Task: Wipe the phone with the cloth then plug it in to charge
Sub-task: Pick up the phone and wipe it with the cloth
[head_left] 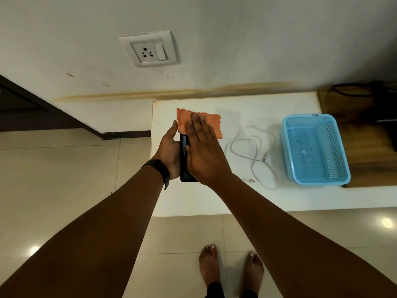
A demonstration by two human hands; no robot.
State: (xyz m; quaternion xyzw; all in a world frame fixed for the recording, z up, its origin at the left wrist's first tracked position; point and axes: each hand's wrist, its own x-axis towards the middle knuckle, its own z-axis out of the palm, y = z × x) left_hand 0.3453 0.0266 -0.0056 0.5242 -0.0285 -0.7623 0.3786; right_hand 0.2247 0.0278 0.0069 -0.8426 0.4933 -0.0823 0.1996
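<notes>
My left hand (169, 150) grips a black phone (184, 166) from its left side and holds it above the left edge of the white table (236, 201). My right hand (203, 149) lies flat, fingers straight, pressing an orange cloth (212, 123) against the phone's face. The cloth sticks out beyond my fingertips and covers the phone's far end. A white charging cable (253, 151) lies coiled on the table to the right of my hands. A white wall socket (150, 50) with a switch sits on the wall above.
A light blue perforated plastic basket (314, 149) stands on the table right of the cable. A wooden surface (365, 147) with dark cords lies at the far right. My bare feet (229, 267) stand on glossy floor tiles below.
</notes>
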